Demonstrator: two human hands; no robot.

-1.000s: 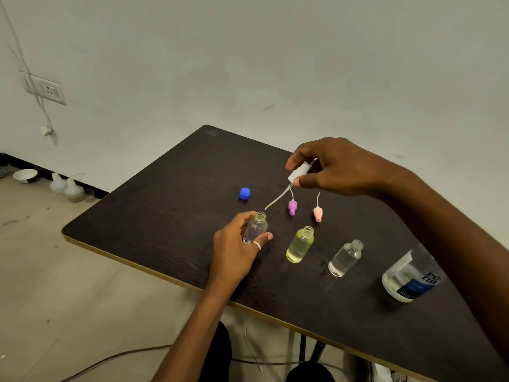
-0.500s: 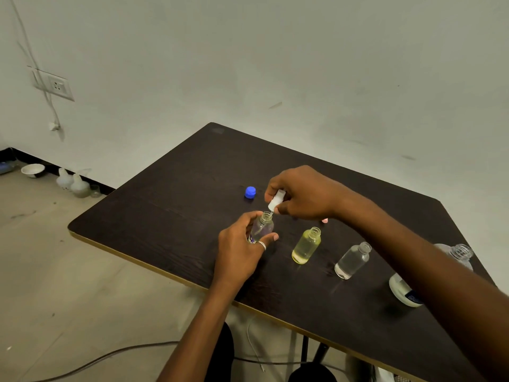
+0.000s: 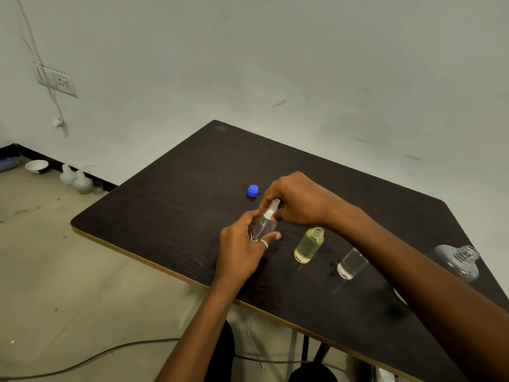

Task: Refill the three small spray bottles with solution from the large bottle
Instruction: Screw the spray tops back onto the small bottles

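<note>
I'm in a bare, plain room: blank wall (image 3: 275,51), concrete floor (image 3: 55,271), wall socket (image 3: 59,82) far left, one dark surface (image 3: 179,202).

White spray head comes down onto the bottle

One second ago the right hand (image 3: 297,201) held the white plastic spray head (image 3: 271,209) above the table, its thin tube hanging free. Now this hand has come down and the head sits on the neck of the small clear round bottle (image 3: 264,227), the tube no longer seen outside. The purple and pink spray heads, visible before, are now hidden behind the hand, and the forearm now covers the neck of the nearly empty small clear bottle (image 3: 349,264).
</note>
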